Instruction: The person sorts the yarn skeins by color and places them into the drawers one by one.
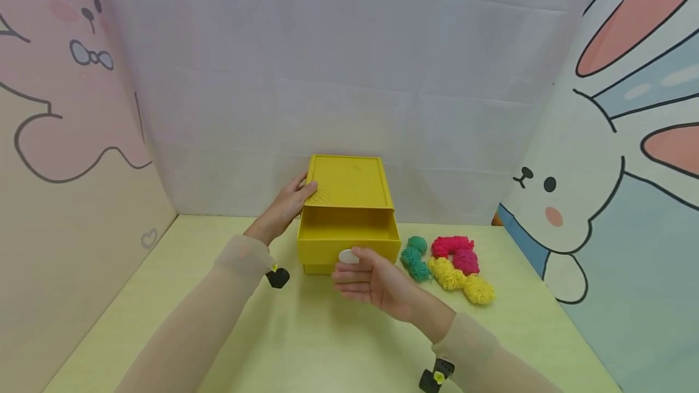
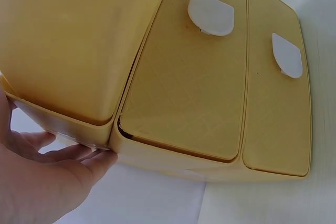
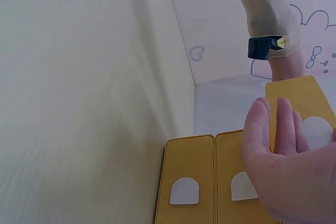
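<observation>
The yellow drawer cabinet (image 1: 349,178) stands on the pale counter (image 1: 191,259) close to the back wall (image 1: 349,77); its top drawer (image 1: 322,248) juts out at the front with a bare interior in sight, while the middle drawer (image 2: 184,87) and bottom drawer (image 2: 275,114) sit flush. The left hand (image 1: 281,210) lies at the cabinet's upper left edge, thumb over the top and fingers against the side; that grip looks spread and bracing rather than clamped. The right hand (image 1: 379,284) is at the top drawer's white tab handle (image 1: 347,256), fingers straight and thumb overlapping the tab's edge; whether this grip pinches the tab cannot be told. Right of the cabinet lie teal yarn (image 1: 416,267), pink yarn (image 1: 452,245) and yellow yarn (image 1: 479,289).

The step in hand seems to be drawing the top drawer out; it looks well open; the next move probably calls for easing the right hand off the tab, with the left bracing the cabinet so that nothing tips.
</observation>
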`<state>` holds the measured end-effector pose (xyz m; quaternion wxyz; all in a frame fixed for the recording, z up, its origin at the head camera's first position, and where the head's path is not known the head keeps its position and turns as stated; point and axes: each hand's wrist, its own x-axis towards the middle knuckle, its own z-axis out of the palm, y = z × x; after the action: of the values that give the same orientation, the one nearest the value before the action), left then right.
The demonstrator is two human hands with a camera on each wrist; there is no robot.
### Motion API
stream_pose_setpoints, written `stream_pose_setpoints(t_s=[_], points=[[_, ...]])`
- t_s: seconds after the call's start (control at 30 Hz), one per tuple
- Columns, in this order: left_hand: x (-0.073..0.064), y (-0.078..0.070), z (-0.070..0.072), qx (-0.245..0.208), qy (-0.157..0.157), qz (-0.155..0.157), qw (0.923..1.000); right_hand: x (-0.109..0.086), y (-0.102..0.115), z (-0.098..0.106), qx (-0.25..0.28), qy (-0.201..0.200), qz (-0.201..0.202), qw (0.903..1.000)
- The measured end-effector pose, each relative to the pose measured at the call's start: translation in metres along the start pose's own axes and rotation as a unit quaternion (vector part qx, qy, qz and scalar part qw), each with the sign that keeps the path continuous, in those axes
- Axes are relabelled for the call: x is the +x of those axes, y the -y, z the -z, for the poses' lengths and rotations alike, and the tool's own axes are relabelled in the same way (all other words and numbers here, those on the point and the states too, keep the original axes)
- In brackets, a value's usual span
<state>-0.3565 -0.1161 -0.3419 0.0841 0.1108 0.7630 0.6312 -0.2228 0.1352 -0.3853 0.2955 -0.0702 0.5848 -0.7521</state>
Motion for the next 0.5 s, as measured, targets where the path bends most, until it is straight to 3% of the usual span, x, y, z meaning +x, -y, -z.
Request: stream_pose_setpoints(t_s=[0.5], points=[[-0.001,-0.001,-0.001,0.007,-0.002,0.001,1.0,-0.014,-0.009,-0.007,-0.002,0.011,-0.003,0.9999]])
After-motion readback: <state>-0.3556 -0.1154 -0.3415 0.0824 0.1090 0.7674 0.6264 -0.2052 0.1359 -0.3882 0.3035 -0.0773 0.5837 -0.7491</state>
